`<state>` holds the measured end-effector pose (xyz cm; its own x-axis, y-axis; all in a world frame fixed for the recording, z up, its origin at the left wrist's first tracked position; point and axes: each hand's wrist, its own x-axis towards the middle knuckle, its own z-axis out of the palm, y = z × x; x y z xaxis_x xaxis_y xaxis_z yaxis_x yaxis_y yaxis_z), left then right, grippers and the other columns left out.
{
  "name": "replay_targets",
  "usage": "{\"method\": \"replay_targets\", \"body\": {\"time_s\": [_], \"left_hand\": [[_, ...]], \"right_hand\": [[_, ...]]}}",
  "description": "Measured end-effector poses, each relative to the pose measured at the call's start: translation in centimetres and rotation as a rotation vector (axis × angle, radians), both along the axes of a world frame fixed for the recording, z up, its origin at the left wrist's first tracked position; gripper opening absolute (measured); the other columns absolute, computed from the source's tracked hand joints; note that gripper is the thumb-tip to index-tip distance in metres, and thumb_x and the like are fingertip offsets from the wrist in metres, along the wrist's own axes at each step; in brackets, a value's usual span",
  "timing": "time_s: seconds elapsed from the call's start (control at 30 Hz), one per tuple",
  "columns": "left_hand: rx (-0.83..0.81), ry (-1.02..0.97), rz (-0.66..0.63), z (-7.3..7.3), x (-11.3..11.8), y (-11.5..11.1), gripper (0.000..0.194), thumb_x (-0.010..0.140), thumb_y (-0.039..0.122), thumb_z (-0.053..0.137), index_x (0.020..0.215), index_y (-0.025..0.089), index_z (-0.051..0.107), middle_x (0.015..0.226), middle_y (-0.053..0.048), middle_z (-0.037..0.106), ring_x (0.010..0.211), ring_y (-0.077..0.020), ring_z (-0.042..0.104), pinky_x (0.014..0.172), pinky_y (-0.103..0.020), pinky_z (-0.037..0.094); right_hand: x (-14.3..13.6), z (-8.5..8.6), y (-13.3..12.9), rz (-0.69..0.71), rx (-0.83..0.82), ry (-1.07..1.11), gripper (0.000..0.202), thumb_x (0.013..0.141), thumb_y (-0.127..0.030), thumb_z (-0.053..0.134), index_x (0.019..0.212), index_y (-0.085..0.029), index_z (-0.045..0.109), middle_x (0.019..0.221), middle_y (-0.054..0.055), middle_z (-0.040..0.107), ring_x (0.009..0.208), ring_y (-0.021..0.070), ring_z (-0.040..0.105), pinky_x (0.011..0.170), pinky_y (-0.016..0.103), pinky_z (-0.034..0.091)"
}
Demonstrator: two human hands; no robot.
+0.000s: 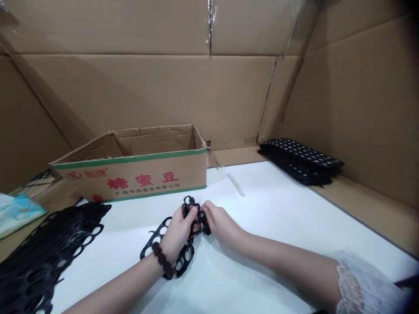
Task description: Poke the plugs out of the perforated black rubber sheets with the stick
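Note:
A black sheet with round holes (186, 256) is bunched up between my two hands over the white table. My left hand (178, 229), with a dark beaded bracelet at the wrist, grips it with the thumb on top. Part of the sheet spreads out below and left of that hand. My right hand (218, 221) pinches the crumpled right end, its fingers curled and partly hidden. The fingertips of both hands nearly meet there.
At the left lies a pile of similar black perforated sheets (36, 257). An open cardboard box (157, 172) stands behind my hands. A whitish stick (236, 185) rests on the table (278, 209). A black stack with small holes (301, 159) sits back right. Cardboard walls (147, 87) enclose the area.

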<state>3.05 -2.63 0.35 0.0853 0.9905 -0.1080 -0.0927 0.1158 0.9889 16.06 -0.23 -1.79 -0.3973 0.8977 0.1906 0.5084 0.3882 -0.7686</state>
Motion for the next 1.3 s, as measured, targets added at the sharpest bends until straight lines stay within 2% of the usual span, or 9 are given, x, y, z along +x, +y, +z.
{"method": "replay_targets", "body": {"time_s": [0.3, 0.47, 0.63, 0.77, 0.93, 1.0, 1.17, 1.23, 1.3], "left_hand": [[0.068, 0.058, 0.086, 0.2, 0.3, -0.7, 0.013, 0.072, 0.031, 0.050, 0.074, 0.018, 0.048, 0.058, 0.003, 0.048, 0.052, -0.0100, 0.044, 0.050, -0.020, 0.036], [0.028, 0.033, 0.043, 0.4, 0.4, -0.9, 0.013, 0.072, 0.031, 0.049, 0.072, 0.018, 0.045, 0.051, 0.006, 0.043, 0.046, -0.0087, 0.040, 0.045, -0.019, 0.033], [-0.005, -0.019, 0.105, 0.6, 0.5, -0.8, 0.007, 0.068, 0.022, 0.050, 0.069, 0.017, 0.044, 0.052, 0.006, 0.041, 0.045, -0.0067, 0.038, 0.044, -0.018, 0.033], [-0.022, -0.031, 0.162, 0.3, 0.3, -0.6, 0.014, 0.067, 0.028, 0.052, 0.073, 0.017, 0.046, 0.059, 0.004, 0.045, 0.052, -0.0078, 0.043, 0.046, -0.017, 0.036], [-0.025, -0.036, 0.178, 0.1, 0.1, -0.6, 0.014, 0.065, 0.028, 0.053, 0.069, 0.017, 0.046, 0.052, 0.007, 0.036, 0.041, -0.0045, 0.034, 0.036, -0.015, 0.027], [-0.033, -0.038, 0.197, 0.2, 0.0, -0.7, 0.010, 0.064, 0.024, 0.051, 0.070, 0.017, 0.047, 0.053, 0.007, 0.039, 0.040, -0.0035, 0.033, 0.035, -0.014, 0.024], [-0.074, -0.042, 0.193, 0.4, -0.3, -0.7, 0.014, 0.062, 0.022, 0.050, 0.075, 0.016, 0.050, 0.064, 0.003, 0.050, 0.038, -0.0020, 0.031, 0.033, -0.014, 0.018], [-0.067, -0.027, 0.196, 0.4, -0.2, -0.6, 0.016, 0.064, 0.026, 0.053, 0.074, 0.015, 0.050, 0.060, 0.003, 0.046, 0.038, -0.0027, 0.031, 0.034, -0.015, 0.018], [-0.038, -0.011, 0.179, 0.3, 0.1, -0.5, 0.020, 0.066, 0.034, 0.054, 0.072, 0.014, 0.051, 0.057, 0.004, 0.042, 0.040, -0.0031, 0.031, 0.034, -0.015, 0.018]], "right_hand": [[-1.1, 0.9, -0.7, -0.029, -0.072, 0.060, 0.029, 0.085, -0.045, 0.028, 0.086, -0.018, 0.041, 0.064, 0.003, 0.058, 0.056, 0.0136, 0.053, 0.049, 0.022, 0.034], [-0.9, 0.6, 0.2, 0.038, -0.010, 0.044, 0.027, 0.088, -0.037, 0.026, 0.077, -0.020, 0.044, 0.057, 0.000, 0.055, 0.052, 0.0125, 0.052, 0.048, 0.021, 0.033], [-0.7, 0.3, 0.6, 0.043, 0.049, 0.069, 0.026, 0.086, -0.033, 0.029, 0.069, -0.019, 0.042, 0.058, -0.001, 0.050, 0.053, 0.0109, 0.048, 0.051, 0.020, 0.033], [-1.0, 0.6, 0.2, 0.035, 0.082, 0.137, 0.028, 0.086, -0.033, 0.030, 0.064, -0.018, 0.039, 0.057, -0.002, 0.043, 0.053, 0.0099, 0.041, 0.051, 0.020, 0.032], [-0.6, 0.8, 0.7, 0.009, 0.083, 0.177, 0.030, 0.085, -0.033, 0.030, 0.062, -0.018, 0.042, 0.053, -0.003, 0.039, 0.051, 0.0093, 0.038, 0.049, 0.019, 0.030], [0.7, 1.1, 2.0, -0.076, 0.102, 0.161, 0.028, 0.082, -0.032, 0.033, 0.062, -0.017, 0.046, 0.053, -0.003, 0.043, 0.050, 0.0095, 0.040, 0.049, 0.019, 0.031], [5.0, 2.5, 5.8, -0.467, 0.143, 0.161, 0.032, 0.082, -0.031, 0.028, 0.065, -0.015, 0.051, 0.046, -0.003, 0.043, 0.043, 0.0110, 0.040, 0.048, 0.022, 0.030], [5.1, 2.9, 5.9, -0.439, 0.183, 0.149, 0.032, 0.082, -0.031, 0.030, 0.067, -0.015, 0.053, 0.046, -0.003, 0.043, 0.044, 0.0110, 0.041, 0.048, 0.022, 0.030], [3.9, 3.0, 4.9, -0.290, 0.210, 0.118, 0.030, 0.083, -0.029, 0.031, 0.071, -0.015, 0.055, 0.048, -0.002, 0.046, 0.046, 0.0108, 0.043, 0.049, 0.021, 0.031]]}}
